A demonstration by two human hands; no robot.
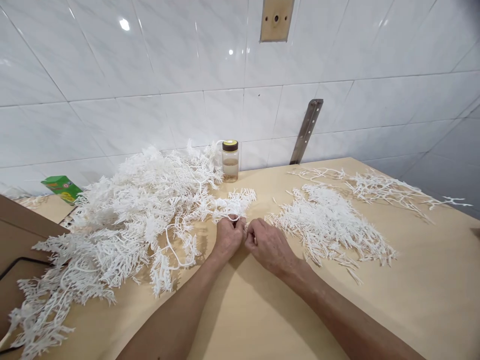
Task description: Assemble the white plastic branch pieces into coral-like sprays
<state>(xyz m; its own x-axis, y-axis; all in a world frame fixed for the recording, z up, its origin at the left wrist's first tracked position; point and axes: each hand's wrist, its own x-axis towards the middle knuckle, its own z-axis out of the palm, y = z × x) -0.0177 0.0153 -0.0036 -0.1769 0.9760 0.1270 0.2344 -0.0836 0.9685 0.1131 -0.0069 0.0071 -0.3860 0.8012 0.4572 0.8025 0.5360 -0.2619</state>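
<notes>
Pinching a white sprig (237, 202) between thumb and fingers, the left hand (229, 234) was over the middle of the pale wooden table (420, 300), with the feathery part of the sprig spreading out beyond the fingertips. The right hand (269, 246) was just beside it, its fingers curled in together; whether they were clamped on anything could not be told, as the tips were partly hidden. To the left lay a large, tangled pile of white branching pieces (146, 200), and to the right a lower heap of short white bits (330, 220). Beyond that heap, thin bare white stems (390, 191) lay across the table's far right part. A dark-lidded jar (230, 167), partly filled with liquid, stood upright near the tiled wall (180, 60), next to the pile. A green box (62, 188) sat tilted at the pile's far left, and a metal bracket (306, 131) leaned by the table's back edge.
</notes>
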